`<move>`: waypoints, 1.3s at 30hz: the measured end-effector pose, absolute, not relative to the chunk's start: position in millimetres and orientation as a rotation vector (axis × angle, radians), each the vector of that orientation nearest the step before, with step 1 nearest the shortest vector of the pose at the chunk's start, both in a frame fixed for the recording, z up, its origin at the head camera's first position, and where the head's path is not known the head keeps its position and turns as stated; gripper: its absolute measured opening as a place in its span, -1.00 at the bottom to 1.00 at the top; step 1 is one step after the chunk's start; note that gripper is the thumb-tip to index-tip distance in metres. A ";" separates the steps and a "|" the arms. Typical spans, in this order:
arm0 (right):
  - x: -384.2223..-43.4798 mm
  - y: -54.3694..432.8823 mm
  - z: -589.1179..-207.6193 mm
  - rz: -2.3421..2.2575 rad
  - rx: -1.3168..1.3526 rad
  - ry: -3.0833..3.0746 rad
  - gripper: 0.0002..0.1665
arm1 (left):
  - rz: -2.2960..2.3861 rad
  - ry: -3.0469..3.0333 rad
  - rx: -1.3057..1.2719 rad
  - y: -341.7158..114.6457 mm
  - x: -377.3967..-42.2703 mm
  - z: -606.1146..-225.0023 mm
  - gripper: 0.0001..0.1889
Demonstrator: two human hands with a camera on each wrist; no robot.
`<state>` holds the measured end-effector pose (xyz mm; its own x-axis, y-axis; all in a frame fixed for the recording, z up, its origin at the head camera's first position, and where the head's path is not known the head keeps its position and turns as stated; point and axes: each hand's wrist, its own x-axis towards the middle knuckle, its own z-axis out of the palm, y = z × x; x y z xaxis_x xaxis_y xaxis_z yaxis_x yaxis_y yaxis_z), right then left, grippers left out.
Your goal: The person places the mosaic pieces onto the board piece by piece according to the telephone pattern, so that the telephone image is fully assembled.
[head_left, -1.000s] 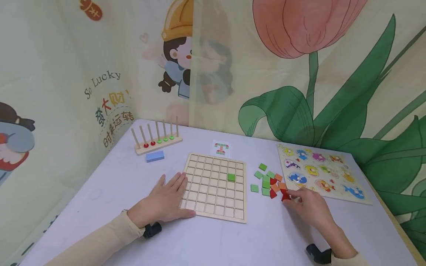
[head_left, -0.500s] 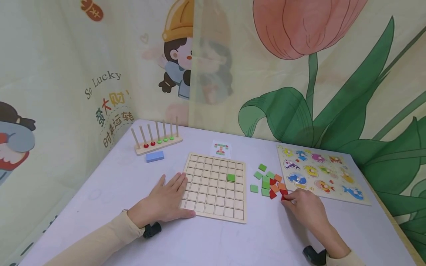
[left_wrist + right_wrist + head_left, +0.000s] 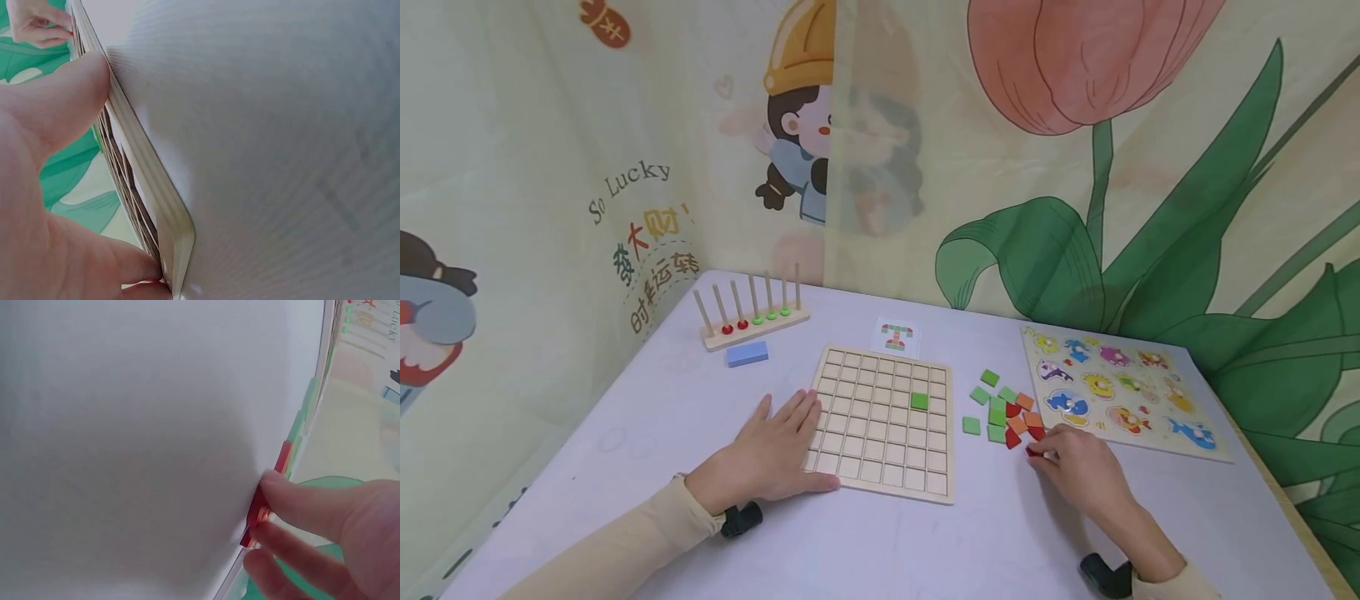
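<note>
A wooden grid board (image 3: 857, 447) lies on the white table, with one green square tile (image 3: 919, 402) in a cell at its right side. My left hand (image 3: 767, 450) rests against the board's left edge, fingers straight and thumb at the near edge. To the right of the board is a loose group of green tiles (image 3: 997, 408), orange tiles (image 3: 1025, 402) and red curved-edge tiles (image 3: 1012, 439). At the group's near right side, my right hand (image 3: 1082, 471) pinches a red tile (image 3: 257, 503) between thumb and fingers, low at the tabletop. Fingertips partly hide that tile.
Behind the board lies a card (image 3: 897, 337) printed with a red, green and orange pattern. A peg rack (image 3: 718, 341) with red and green beads stands back left, a blue block (image 3: 747, 354) before it. An animal puzzle board (image 3: 1120, 400) lies at the right.
My right hand has shifted slightly left and nearer to me, drawing the red tile away from another red one. The left hand has stayed at the board.
</note>
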<state>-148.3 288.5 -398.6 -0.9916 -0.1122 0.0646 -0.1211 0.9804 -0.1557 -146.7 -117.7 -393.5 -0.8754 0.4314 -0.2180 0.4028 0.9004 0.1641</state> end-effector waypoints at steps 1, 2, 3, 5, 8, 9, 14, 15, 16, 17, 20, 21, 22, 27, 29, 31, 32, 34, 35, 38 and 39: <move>-147.9 288.7 -399.1 0.271 0.194 -3.074 -0.78 | 0.166 2.816 0.629 -117.8 -146.7 -393.3 0.16; -147.6 288.8 -399.5 0.292 0.208 -3.076 -0.78 | 0.166 2.817 0.630 -117.9 -146.7 -393.2 0.16; -147.2 289.0 -399.7 0.310 0.220 -3.077 -0.77 | 0.166 2.818 0.630 -117.9 -146.6 -393.1 0.16; -146.7 289.8 -400.2 0.335 0.236 -3.079 -0.75 | 0.173 2.819 0.632 -118.0 -146.6 -393.1 0.16; -145.6 291.8 -399.4 0.382 0.197 -3.082 -0.68 | 0.176 2.818 0.635 -118.0 -146.6 -393.2 0.16; -145.2 292.8 -399.1 0.398 0.173 -3.086 -0.65 | 0.174 2.818 0.635 -117.9 -146.6 -393.3 0.16; -145.4 296.9 -398.6 0.445 0.070 -3.124 -0.50 | 0.167 2.813 0.629 -117.4 -145.6 -392.5 0.16; -145.6 297.3 -398.7 0.446 0.061 -3.140 -0.48 | 0.168 2.811 0.631 -117.3 -145.4 -392.2 0.16; -146.0 297.5 -398.9 0.443 0.055 -3.152 -0.48 | 0.170 2.809 0.633 -117.1 -145.1 -391.6 0.16; -146.4 297.5 -399.1 0.441 0.053 -3.164 -0.48 | 0.172 2.807 0.635 -117.0 -144.9 -391.3 0.16; -148.2 295.4 -399.5 0.438 0.065 -3.184 -0.52 | 0.178 2.805 0.643 -116.3 -144.5 -390.3 0.17; -148.8 294.3 -399.7 0.432 0.073 -3.184 -0.55 | 0.176 2.805 0.645 -116.4 -144.3 -389.8 0.17; -149.5 293.1 -399.9 0.428 0.084 -3.183 -0.57 | 0.173 2.806 0.646 -116.3 -144.3 -389.6 0.17; -150.6 287.6 -400.9 0.401 0.109 -3.177 -0.64 | 0.157 2.808 0.654 -117.7 -144.1 -389.3 0.16; -150.4 286.3 -401.0 0.388 0.104 -3.180 -0.64 | 0.155 2.810 0.656 -117.8 -144.2 -389.4 0.16; -149.4 285.5 -400.6 0.367 0.105 -3.175 -0.64 | 0.156 2.810 0.655 -117.3 -144.0 -389.0 0.17; -148.8 285.2 -400.1 0.353 0.111 -3.168 -0.64 | 0.157 2.810 0.650 -117.2 -143.9 -388.8 0.17; -147.3 284.2 -398.6 0.320 0.122 -3.153 -0.65 | 0.159 2.808 0.646 -116.7 -143.9 -388.8 0.17; -146.4 283.5 -397.5 0.305 0.132 -3.141 -0.65 | 0.161 2.807 0.646 -116.6 -143.9 -388.9 0.17; -145.5 278.3 -392.9 0.268 0.167 -3.106 -0.66 | 0.166 2.809 0.645 -116.8 -143.4 -389.3 0.17; -145.9 275.5 -391.2 0.260 0.180 -3.098 -0.66 | 0.169 2.809 0.646 -117.0 -143.2 -389.3 0.17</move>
